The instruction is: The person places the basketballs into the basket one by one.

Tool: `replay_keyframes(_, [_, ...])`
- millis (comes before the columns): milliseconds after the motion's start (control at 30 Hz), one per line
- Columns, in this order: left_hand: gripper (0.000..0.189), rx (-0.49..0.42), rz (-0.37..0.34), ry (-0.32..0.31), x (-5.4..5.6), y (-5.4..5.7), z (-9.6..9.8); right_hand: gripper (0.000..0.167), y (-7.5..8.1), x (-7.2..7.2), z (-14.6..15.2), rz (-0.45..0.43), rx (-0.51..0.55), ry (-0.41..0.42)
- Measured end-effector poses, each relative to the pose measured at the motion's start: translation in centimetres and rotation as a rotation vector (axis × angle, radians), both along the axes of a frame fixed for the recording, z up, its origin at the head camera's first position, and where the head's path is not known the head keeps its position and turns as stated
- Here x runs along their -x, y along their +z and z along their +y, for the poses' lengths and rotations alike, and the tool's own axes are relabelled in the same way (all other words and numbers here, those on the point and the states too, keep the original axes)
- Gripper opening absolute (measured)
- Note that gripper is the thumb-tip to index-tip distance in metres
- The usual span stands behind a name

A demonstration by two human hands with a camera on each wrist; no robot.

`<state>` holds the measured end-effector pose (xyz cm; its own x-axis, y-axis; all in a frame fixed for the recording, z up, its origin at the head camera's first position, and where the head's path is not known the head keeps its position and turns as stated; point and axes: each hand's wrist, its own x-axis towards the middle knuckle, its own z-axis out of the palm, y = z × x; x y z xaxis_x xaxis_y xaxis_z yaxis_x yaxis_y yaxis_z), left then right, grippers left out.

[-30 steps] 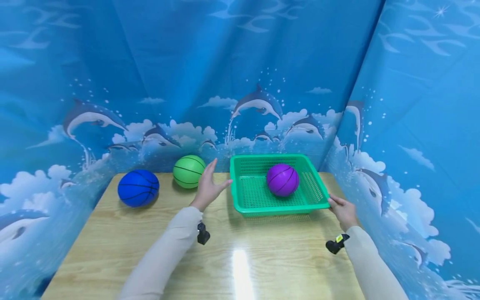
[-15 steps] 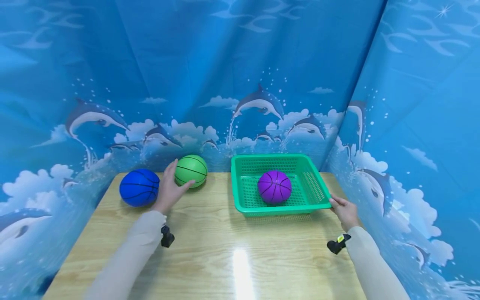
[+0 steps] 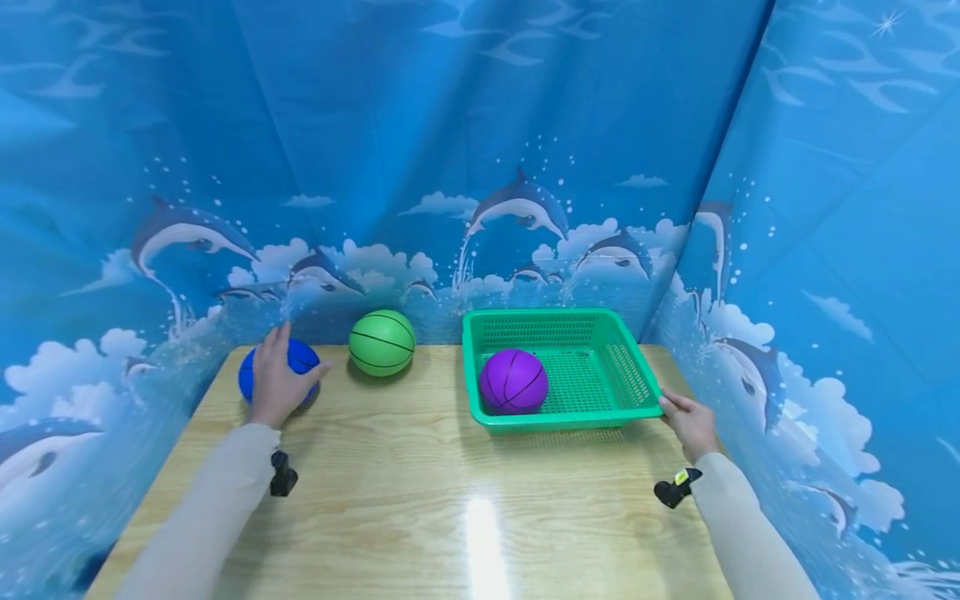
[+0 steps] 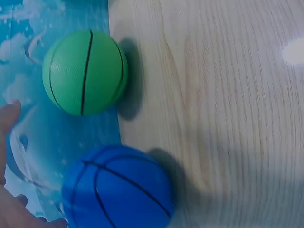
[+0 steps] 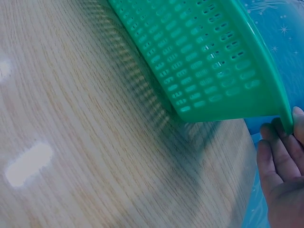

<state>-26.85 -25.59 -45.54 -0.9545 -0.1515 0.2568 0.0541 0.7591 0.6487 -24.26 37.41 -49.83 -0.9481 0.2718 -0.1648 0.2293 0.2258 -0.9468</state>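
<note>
My left hand [image 3: 279,385] hovers at the blue ball [image 3: 302,357] on the left of the table, thumb and fingers spread wide. In the left wrist view, fingertips [image 4: 13,111] show beside the blue ball [image 4: 121,187], with nothing gripped. A green ball [image 3: 382,343] with black lines sits to the right of the blue one, near the table's back edge. My right hand [image 3: 691,427] pinches the front right corner of a green plastic basket [image 3: 562,419] by its rim. Inside the basket, a purple ball [image 3: 513,382] lies against the left side.
The wooden table [image 3: 420,483] has a bright glare streak in front of the basket. A blue curtain [image 3: 420,167] printed with dolphins hangs close behind the table and along its right side.
My left hand has swung left from beside the basket, past the green ball, to the blue ball. The purple ball has rolled left inside the basket. My right hand keeps its hold.
</note>
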Motion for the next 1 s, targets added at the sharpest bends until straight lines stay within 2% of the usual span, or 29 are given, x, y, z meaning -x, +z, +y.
replay_keyframes(233, [0.100, 0.021, 0.013, 0.090, 0.5, -1.2, -2.0, 0.048, 0.1, -0.2, 0.2, -0.007, -0.014, 0.002])
replay_keyframes(333, [0.099, -0.037, 0.011, 0.120, 0.5, -1.8, -2.8, 0.048, 0.2, -0.3, 0.3, -0.004, -0.020, 0.011])
replay_keyframes(467, [0.098, -0.129, -0.035, 0.175, 0.2, -2.8, -3.8, 0.049, 0.4, -0.5, 0.1, 0.000, -0.010, 0.025])
replay_keyframes(567, [0.099, -0.156, -0.071, 0.210, 0.1, -3.5, -4.4, 0.050, 0.3, -0.4, 0.1, 0.003, -0.012, 0.033])
replay_keyframes(733, [0.105, -0.199, -0.130, 0.225, 0.0, -3.9, -4.8, 0.049, 0.1, -0.3, 0.3, 0.011, -0.005, 0.030])
replay_keyframes(900, [0.110, -0.330, -0.216, 0.197, 0.2, -4.2, -4.8, 0.048, 0.0, -0.2, 0.3, 0.011, 0.000, 0.016])
replay_keyframes(1000, [0.112, -0.382, -0.240, 0.204, 0.4, -4.4, -4.7, 0.048, -0.1, -0.2, 0.2, 0.009, 0.002, 0.007])
